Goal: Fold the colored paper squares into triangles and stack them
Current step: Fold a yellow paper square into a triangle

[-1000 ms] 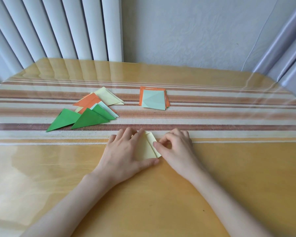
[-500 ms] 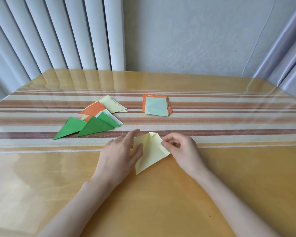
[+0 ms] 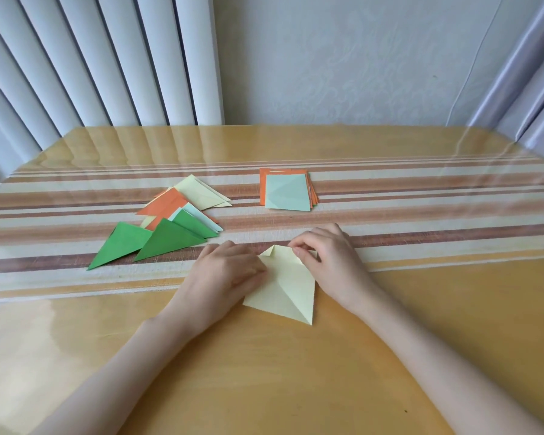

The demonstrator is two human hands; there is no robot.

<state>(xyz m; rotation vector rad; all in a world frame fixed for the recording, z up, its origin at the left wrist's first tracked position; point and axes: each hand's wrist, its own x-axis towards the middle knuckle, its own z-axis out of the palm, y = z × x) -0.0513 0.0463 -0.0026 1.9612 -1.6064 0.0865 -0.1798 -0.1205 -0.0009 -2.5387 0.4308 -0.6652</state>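
Nothing to read here

No text, logos, labels or numbers anywhere that I can make out. The yellow sheet (image 3: 283, 287), the stack of squares (image 3: 288, 193) and the folded triangles (image 3: 167, 237) are all plain coloured paper, and the striped cloth (image 3: 421, 221) on the bench (image 3: 296, 372) is just stripes, no print on it.

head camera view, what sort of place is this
Most likely a room in a home, by a window. A glossy wooden table carries a striped cloth, tall vertical blinds hang behind it, and a plain pale wall stands beyond.
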